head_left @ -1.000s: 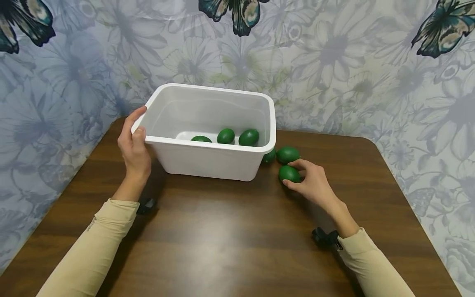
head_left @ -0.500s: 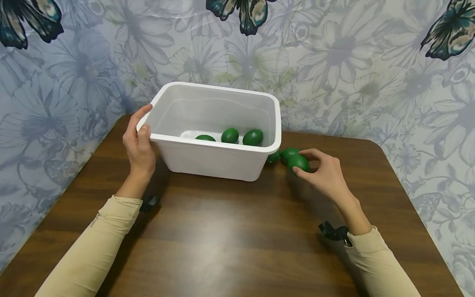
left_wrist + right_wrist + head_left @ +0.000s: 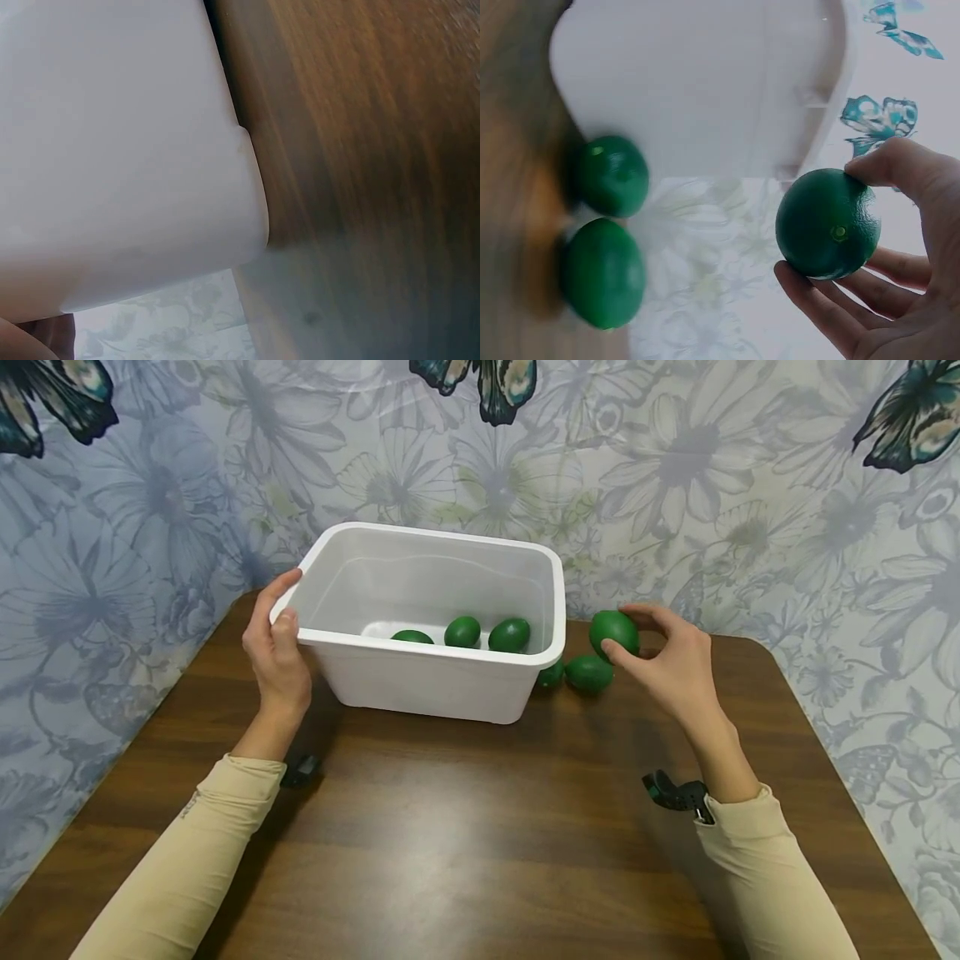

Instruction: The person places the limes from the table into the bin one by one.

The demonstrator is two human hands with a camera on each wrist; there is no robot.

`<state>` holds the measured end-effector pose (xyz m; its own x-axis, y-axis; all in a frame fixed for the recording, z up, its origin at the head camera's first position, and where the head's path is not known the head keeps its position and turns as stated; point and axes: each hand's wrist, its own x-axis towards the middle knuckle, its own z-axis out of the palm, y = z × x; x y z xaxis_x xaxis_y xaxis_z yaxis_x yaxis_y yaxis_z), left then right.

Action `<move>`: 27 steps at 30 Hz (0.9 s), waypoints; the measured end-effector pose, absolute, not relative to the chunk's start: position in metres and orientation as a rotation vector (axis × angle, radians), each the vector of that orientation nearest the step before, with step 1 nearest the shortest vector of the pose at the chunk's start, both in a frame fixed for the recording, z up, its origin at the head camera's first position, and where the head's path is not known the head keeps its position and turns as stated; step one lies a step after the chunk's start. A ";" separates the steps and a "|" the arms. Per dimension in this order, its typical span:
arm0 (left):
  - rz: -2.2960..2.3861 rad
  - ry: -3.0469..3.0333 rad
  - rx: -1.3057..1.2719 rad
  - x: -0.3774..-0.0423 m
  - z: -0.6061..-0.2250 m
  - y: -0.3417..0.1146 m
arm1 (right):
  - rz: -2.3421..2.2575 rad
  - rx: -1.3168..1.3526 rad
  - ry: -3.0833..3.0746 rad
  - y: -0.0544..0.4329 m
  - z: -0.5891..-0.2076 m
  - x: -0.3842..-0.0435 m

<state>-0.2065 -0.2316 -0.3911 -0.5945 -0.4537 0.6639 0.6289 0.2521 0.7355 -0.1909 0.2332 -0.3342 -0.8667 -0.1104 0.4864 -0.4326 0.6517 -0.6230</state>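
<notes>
A white plastic bin (image 3: 423, 681) stands on the table, with three green limes (image 3: 509, 635) visible inside. My left hand (image 3: 279, 664) holds the bin's left end by the rim, thumb on the near side. Raised above the table to the right of the bin, my right hand (image 3: 675, 668) pinches a lime (image 3: 825, 223) between thumb and fingers. Below it, one lime (image 3: 588, 674) lies on the wood, and another (image 3: 551, 674) sits beside the bin's right side, partly hidden by the rim. The left wrist view is mostly filled by the bin's outer wall (image 3: 120, 150).
The brown wooden table (image 3: 420, 835) has a rounded far right corner. Behind it hangs a floral wall covering (image 3: 675, 485) with butterfly figures (image 3: 495, 385), close to the back of the bin. A dark strap device (image 3: 675, 793) sits on the right wrist.
My right hand has lifted a lime off the table, moving it up and slightly right. The left hand keeps its hold on the bin, which stays in place.
</notes>
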 end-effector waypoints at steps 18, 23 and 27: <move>-1.512 -1.608 -0.184 -0.208 -0.391 -0.233 | 1.187 0.524 -2.344 0.195 -0.293 -0.208; -1.504 -1.606 -0.171 -0.208 -0.391 -0.231 | 1.179 0.572 -2.342 0.180 -0.292 -0.220; -1.514 -1.604 -0.180 -0.208 -0.392 -0.229 | 1.182 0.561 -2.361 0.171 -0.291 -0.230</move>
<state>-0.2084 -0.2289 -0.3918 -0.5881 -0.4538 0.6695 0.6423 0.2412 0.7276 -0.2303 0.1706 -0.2912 -0.8214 -0.1589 0.5478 -0.5338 0.5524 -0.6402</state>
